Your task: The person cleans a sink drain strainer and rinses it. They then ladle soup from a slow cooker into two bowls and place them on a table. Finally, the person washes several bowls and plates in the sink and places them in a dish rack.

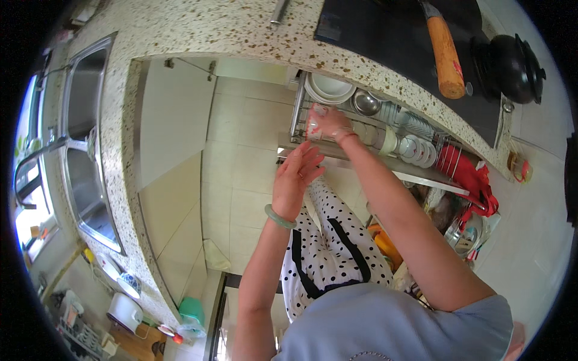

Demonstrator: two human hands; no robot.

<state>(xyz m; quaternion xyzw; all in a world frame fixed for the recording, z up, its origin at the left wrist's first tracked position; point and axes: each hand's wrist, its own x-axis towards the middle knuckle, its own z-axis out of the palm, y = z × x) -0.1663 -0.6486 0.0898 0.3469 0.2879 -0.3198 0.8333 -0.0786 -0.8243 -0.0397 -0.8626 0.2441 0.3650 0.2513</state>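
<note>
My right hand reaches into a pulled-out wire dish drawer. Its fingers are closed around a red-and-white patterned cup at the drawer's left end. My left hand, with a pale green bangle on the wrist, hovers just in front of the drawer, fingers stretched out and nothing in it. Behind the cup are white bowls and a steel bowl. To the right of my right hand stand a row of cups and several white dishes.
A speckled counter runs above the drawer, with a black cooktop, a wooden-handled pan and a black pot. An open cabinet door and a double sink are at left. A red cloth bag hangs at the drawer's right end.
</note>
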